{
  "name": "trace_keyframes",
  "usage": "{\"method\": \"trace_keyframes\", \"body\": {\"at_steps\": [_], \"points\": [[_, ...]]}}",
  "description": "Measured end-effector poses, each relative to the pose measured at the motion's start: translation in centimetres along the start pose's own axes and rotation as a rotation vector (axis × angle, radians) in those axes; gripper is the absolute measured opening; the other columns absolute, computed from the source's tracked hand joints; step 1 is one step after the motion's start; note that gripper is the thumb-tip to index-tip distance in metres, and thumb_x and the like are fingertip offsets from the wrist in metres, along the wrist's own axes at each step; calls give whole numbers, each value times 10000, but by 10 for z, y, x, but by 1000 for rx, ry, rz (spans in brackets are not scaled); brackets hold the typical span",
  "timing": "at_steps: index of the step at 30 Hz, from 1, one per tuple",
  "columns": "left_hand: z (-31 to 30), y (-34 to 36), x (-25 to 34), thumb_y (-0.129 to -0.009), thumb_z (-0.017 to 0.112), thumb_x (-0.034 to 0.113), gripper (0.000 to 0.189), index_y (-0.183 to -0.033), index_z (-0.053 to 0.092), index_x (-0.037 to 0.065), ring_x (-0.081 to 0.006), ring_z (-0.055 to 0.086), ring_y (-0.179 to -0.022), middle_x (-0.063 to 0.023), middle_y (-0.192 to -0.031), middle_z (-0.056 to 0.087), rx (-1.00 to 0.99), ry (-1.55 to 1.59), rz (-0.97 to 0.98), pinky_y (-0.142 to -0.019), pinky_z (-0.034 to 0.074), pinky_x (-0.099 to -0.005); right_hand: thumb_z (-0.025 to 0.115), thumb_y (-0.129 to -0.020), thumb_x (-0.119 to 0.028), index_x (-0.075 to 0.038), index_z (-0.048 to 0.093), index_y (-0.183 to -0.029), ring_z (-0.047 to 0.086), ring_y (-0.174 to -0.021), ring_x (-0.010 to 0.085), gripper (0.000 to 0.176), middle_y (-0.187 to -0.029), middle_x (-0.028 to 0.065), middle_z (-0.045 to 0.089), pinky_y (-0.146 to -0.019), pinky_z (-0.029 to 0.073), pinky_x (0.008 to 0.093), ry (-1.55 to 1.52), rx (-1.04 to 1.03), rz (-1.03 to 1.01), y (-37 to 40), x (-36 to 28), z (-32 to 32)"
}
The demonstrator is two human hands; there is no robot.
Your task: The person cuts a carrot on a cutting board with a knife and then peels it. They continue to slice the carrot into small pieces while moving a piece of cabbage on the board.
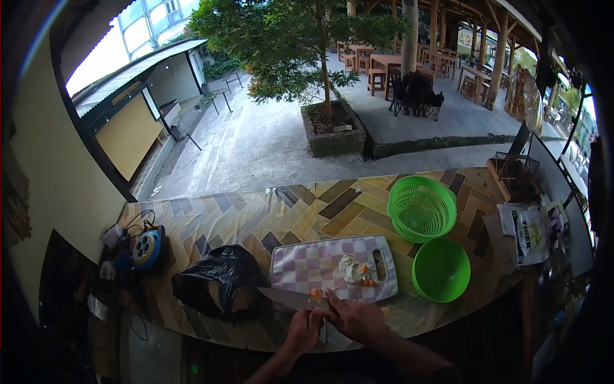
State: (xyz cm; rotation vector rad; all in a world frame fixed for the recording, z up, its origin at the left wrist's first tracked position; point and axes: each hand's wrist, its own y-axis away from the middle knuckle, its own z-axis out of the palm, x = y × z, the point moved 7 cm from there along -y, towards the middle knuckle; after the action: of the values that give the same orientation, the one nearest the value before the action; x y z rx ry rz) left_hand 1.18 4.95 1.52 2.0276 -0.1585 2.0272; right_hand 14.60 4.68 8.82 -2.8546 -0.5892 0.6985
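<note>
A knife (284, 298) is gripped in my right hand (359, 320), its blade pointing left across the near edge of the cutting board (300, 259). My left hand (303, 329) is closed right beside the right one, below the blade; what it holds, if anything, is hidden. Small orange pieces (316, 293) show at the blade's upper edge. The board has a pink and white checked pattern and a handle slot on its right. Near that slot lie a crumpled whitish clump (350, 269) and more orange bits (367, 276).
Left of the board sits a black plastic bag (224, 272), partly open over something brownish. A green bowl (441, 270) and green colander (422, 208) stand to the right. A blue cord reel (146, 248) is at far left; packets (531, 233) lie at far right.
</note>
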Motion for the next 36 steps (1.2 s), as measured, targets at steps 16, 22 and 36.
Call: {"method": "trace_keyframes", "body": {"at_steps": [16, 22, 36], "points": [[-1, -5, 15, -993, 540, 211, 278, -1187, 517, 13, -182, 589, -710, -120, -845, 615, 79, -249, 86, -663, 470, -318, 521, -980, -378, -45, 544, -1302, 637, -529, 240, 464, -697, 113, 645, -446, 466, 366, -325, 170, 259, -9, 57, 14], [-23, -44, 19, -880, 654, 159, 197, -1058, 676, 77, -322, 612, -856, -122, -946, 614, 191, -811, 454, -726, 491, -396, 438, -987, -204, -28, 473, -1302, 532, -537, 114, 363, -708, 53, 553, -471, 449, 312, -924, -176, 627, 13, 84, 55], [-25, -74, 6, -775, 646, 110, 182, -956, 640, 116, -261, 591, -896, -43, -955, 618, 169, -1052, 704, -769, 445, -399, 427, -971, -200, 43, 492, -1037, 620, -836, 476, 260, -871, 299, 635, -756, 488, 552, -345, -190, 399, -19, 32, 76]]}}
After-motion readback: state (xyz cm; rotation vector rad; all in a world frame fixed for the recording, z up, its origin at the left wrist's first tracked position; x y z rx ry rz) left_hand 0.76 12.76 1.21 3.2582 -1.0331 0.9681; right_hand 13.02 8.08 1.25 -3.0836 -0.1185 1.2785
